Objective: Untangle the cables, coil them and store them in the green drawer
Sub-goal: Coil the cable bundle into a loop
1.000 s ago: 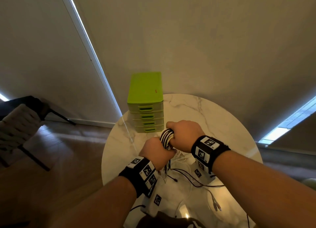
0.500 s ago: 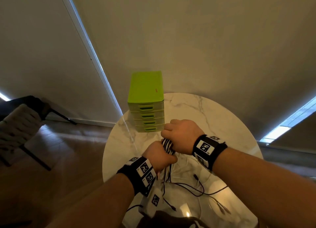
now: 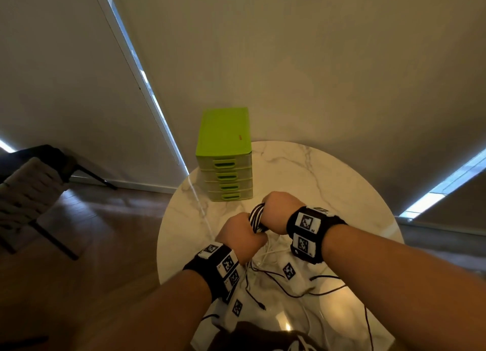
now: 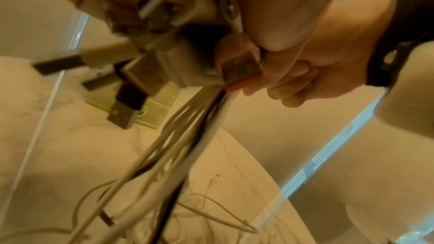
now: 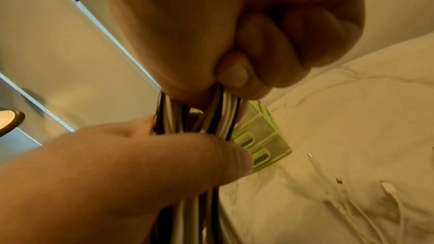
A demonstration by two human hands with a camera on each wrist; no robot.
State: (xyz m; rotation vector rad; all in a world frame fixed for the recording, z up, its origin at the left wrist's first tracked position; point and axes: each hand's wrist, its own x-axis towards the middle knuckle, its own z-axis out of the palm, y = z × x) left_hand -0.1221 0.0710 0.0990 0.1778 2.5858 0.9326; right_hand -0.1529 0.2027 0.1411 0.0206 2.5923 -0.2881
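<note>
A bundle of black and white cables (image 3: 257, 218) is held above the round marble table (image 3: 328, 182). My left hand (image 3: 240, 239) grips the bundle low down, and my right hand (image 3: 277, 212) grips its looped top. The right wrist view shows the cable strands (image 5: 206, 116) running between both fists. In the left wrist view several USB plugs (image 4: 131, 97) stick out of my left fist, with cable tails (image 4: 178, 151) hanging toward the table. The green drawer unit (image 3: 224, 156) stands at the table's far left edge, all its drawers closed.
Loose black cable ends (image 3: 297, 287) and white cable ends (image 5: 366, 209) trail over the table beneath my hands. White marker cards (image 3: 289, 270) lie on the near side. A chair (image 3: 29, 193) stands on the wooden floor at left.
Both hands have stayed together on the bundle. The right hand has turned and shifted slightly back, and the hanging black cable ends have swung to a new position.
</note>
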